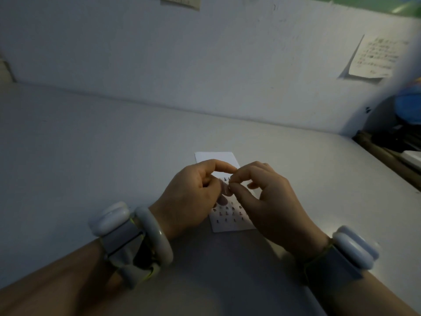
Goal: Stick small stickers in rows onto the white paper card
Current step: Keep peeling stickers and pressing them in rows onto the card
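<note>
The white paper card lies flat on the pale table, its long side running away from me. Several rows of small dark stickers fill its near half; the far end is bare. Both hands hover over the card's middle and hide it. My left hand pinches a small pale, translucent sticker sheet between thumb and fingers. My right hand meets it from the right, thumb and forefinger pinched at the same sheet's edge. Any single sticker between the fingertips is too small to make out.
The table ends at a white wall behind, with a handwritten note pinned at the right and another note at the top. Dark clutter and a blue object sit past the table's right edge. Both wrists carry white bands.
</note>
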`<state>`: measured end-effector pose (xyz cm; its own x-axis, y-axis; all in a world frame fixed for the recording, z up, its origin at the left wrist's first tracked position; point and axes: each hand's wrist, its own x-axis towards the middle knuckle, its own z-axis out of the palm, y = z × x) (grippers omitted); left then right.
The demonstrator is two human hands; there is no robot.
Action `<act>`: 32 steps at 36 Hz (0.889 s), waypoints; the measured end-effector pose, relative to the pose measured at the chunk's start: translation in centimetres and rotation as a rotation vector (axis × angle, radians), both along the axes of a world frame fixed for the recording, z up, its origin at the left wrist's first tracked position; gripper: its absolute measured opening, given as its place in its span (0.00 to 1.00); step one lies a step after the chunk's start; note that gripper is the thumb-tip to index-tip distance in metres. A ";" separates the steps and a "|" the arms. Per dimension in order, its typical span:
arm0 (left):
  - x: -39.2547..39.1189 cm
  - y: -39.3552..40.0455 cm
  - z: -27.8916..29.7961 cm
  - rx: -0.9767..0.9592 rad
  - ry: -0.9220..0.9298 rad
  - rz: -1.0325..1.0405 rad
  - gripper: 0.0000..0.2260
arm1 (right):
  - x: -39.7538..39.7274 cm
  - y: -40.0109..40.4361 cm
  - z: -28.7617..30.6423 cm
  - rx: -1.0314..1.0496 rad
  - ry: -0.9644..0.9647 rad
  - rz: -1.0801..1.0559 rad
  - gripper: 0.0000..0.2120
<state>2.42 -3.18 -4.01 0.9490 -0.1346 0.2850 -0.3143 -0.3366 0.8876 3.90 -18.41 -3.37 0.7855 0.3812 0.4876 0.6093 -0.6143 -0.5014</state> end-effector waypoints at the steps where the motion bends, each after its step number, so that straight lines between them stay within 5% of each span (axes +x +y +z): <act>1: 0.0 0.0 0.0 0.001 0.003 0.001 0.13 | 0.0 -0.1 0.0 0.012 0.004 -0.002 0.06; 13: 0.7 1.1 -0.3 0.062 -0.048 0.234 0.12 | 1.7 -1.7 0.1 0.076 0.219 -0.093 0.05; 24: 0.4 1.0 -0.4 0.405 0.035 0.140 0.32 | 1.6 -0.9 -0.8 -0.150 0.293 0.013 0.07; 32: 0.3 0.8 -0.3 0.498 0.042 0.123 0.35 | 1.6 -0.7 -0.9 -0.191 0.280 0.031 0.10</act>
<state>2.67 -2.36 -4.31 0.9757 -0.1306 0.1757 -0.2128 -0.7544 0.6209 5.46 -19.10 -4.28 0.8654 0.4706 0.1722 0.4842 -0.6965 -0.5296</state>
